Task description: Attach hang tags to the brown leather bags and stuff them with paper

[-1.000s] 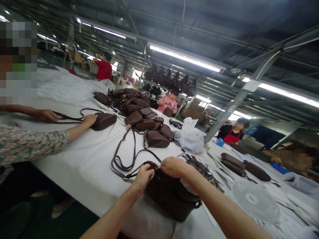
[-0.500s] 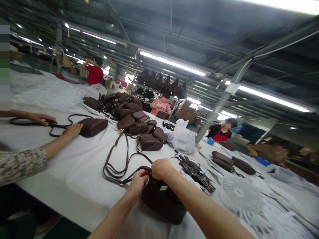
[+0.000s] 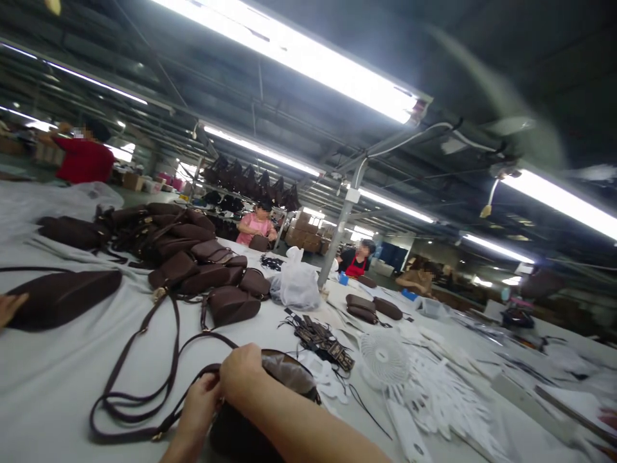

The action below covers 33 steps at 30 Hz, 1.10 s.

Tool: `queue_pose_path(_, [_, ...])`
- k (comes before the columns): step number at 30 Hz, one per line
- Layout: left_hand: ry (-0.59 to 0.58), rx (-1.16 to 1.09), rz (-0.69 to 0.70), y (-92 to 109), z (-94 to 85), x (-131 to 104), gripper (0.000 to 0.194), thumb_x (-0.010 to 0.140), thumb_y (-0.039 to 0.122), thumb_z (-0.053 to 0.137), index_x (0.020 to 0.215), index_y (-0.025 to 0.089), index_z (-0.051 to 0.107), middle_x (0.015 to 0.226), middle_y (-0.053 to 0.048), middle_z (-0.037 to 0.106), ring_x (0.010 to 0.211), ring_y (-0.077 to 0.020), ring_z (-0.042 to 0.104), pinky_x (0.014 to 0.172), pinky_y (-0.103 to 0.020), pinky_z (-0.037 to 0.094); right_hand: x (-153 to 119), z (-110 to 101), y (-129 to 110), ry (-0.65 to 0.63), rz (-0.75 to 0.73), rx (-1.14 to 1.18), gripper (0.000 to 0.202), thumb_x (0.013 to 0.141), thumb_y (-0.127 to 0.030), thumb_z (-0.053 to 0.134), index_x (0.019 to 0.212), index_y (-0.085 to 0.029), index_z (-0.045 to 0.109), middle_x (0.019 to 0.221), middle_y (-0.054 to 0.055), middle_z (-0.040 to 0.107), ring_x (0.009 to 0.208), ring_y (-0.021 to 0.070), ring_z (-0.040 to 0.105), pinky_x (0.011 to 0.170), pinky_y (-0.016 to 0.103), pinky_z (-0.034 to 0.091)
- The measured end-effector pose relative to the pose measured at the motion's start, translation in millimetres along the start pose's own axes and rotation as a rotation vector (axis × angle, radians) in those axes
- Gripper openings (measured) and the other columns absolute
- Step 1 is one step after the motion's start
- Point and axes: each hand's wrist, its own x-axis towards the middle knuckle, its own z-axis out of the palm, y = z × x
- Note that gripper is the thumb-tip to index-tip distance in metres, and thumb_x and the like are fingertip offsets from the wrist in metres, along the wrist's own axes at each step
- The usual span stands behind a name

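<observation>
Left of the left hand [image 3: 200,402], a looped strap [image 3: 126,438] lies across the low path; past it, bare counter [image 3: 53,379] runs to a co-worker's bag [image 3: 67,296]. The bag pile [image 3: 168,235] blocks the way ahead. A narrow strip passes between its nearest bag and the black tags [image 3: 322,341], ending at the plastic sack [image 3: 295,283]. Rightward, the fan [image 3: 384,357] obstructs.

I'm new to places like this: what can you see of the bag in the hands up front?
Dark brown and leather-like, the bag sits on the white table, open on top to a grey lining. A looped strap with gold-coloured fittings trails leftward. The left hand pinches the strap's end; the right hand curls against the bag, fingertips hidden.
</observation>
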Motion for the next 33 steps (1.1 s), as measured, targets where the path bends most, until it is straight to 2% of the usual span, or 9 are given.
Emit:
queue_pose_path(3, [0.022, 0.071, 0.043, 1.3, 0.5, -0.2, 0.036, 0.048, 0.050, 0.072, 0.050, 0.021, 0.050, 0.047, 0.001, 0.053, 0.057, -0.0207, 0.052, 0.055, -0.028, 0.039, -1.7, -1.0, -5.2, -0.034, 0.084, 0.024, 0.037, 0.073, -0.016, 0.070, 0.109, -0.008, 0.068, 0.114, 0.023, 0.067, 0.111, 0.0313, 0.063, 0.089, 0.043, 0.051])
queue_pose_path(7, [0.033, 0.169, 0.099, -1.0, -0.4, 6.8, 0.034, 0.052, 0.051, 0.067, 0.052, 0.022, 0.049, 0.049, -0.001, 0.055, 0.064, -0.0253, 0.056, 0.059, -0.031, 0.042, -11.9, -3.5, 0.4, 0.005, 0.076, 0.113, 0.036, 0.073, -0.014, 0.070, 0.107, -0.006, 0.068, 0.113, 0.022, 0.068, 0.112, 0.0312, 0.062, 0.090, 0.041, 0.050])
queue_pose_path(11, [-0.095, 0.285, 0.147, 4.5, -12.7, 5.5, 0.021, 0.059, 0.040, 0.060, 0.057, 0.020, 0.055, 0.057, -0.001, 0.059, 0.066, -0.0226, 0.057, 0.062, -0.030, 0.042, -33.0, 6.1, 26.8, 0.147, 0.001, 0.288, 0.033, 0.079, -0.019, 0.062, 0.111, -0.009, 0.063, 0.111, 0.020, 0.069, 0.103, 0.0274, 0.066, 0.082, 0.035, 0.052])
queue_pose_path(14, [-0.238, 0.440, 0.126, 19.9, -29.5, -4.6, 0.012, 0.064, 0.030, 0.055, 0.059, 0.019, 0.056, 0.059, -0.001, 0.059, 0.063, -0.0193, 0.056, 0.060, -0.028, 0.040, -41.3, 22.7, 50.8, 0.173, -0.105, 0.471, 0.036, 0.080, -0.008, 0.051, 0.115, -0.014, 0.054, 0.089, 0.006, 0.073, 0.075, 0.0123, 0.069, 0.066, 0.020, 0.049])
queue_pose_path(16, [-0.266, 0.511, 0.139, 35.5, -38.1, -12.4, 0.010, 0.067, 0.024, 0.051, 0.065, 0.019, 0.058, 0.064, -0.001, 0.062, 0.066, -0.0180, 0.057, 0.062, -0.027, 0.040, -40.6, 35.6, 59.3, 0.212, -0.155, 0.564, 0.036, 0.078, -0.003, 0.048, 0.111, -0.015, 0.054, 0.083, 0.002, 0.072, 0.072, 0.0100, 0.067, 0.066, 0.018, 0.047])
queue_pose_path(18, [-0.235, 0.548, 0.222, 51.5, -41.7, -18.4, 0.011, 0.071, 0.022, 0.049, 0.069, 0.019, 0.059, 0.069, -0.001, 0.063, 0.069, -0.0171, 0.056, 0.066, -0.027, 0.040, -37.5, 47.2, 59.1, 0.341, -0.191, 0.641, 0.032, 0.076, -0.002, 0.049, 0.102, -0.017, 0.058, 0.082, 0.001, 0.070, 0.076, 0.0117, 0.064, 0.072, 0.021, 0.046])
queue_pose_path(23, [-0.230, 0.526, 0.448, 68.9, -35.7, -20.7, 0.011, 0.076, 0.020, 0.047, 0.071, 0.017, 0.056, 0.081, -0.002, 0.062, 0.075, -0.0151, 0.052, 0.072, -0.027, 0.041, -23.8, 62.7, 41.9, 0.670, -0.249, 0.736, 0.026, 0.078, -0.008, 0.060, 0.100, -0.021, 0.066, 0.093, 0.005, 0.065, 0.085, 0.0161, 0.061, 0.079, 0.027, 0.045])
queue_pose_path(28, [-0.232, 0.446, 0.468, 60.5, -28.9, -13.1, 0.011, 0.077, 0.020, 0.049, 0.067, 0.017, 0.054, 0.086, -0.004, 0.060, 0.076, -0.0148, 0.052, 0.068, -0.026, 0.042, -13.9, 66.1, 36.8, 0.738, -0.302, 0.755, 0.013, 0.085, -0.014, 0.059, 0.086, -0.021, 0.071, 0.084, 0.003, 0.064, 0.079, 0.0143, 0.060, 0.073, 0.024, 0.044])
queue_pose_path(33, [-0.272, 0.164, 0.308, 46.5, -24.7, -7.1, 0.013, 0.073, 0.027, 0.063, 0.080, 0.016, 0.059, 0.081, -0.002, 0.060, 0.074, -0.0139, 0.055, 0.070, -0.026, 0.046, -16.5, 67.3, 40.4, 0.742, -0.267, 0.773, 0.019, 0.088, -0.015, 0.053, 0.078, -0.019, 0.069, 0.073, 0.001, 0.064, 0.069, 0.0123, 0.057, 0.065, 0.022, 0.039])
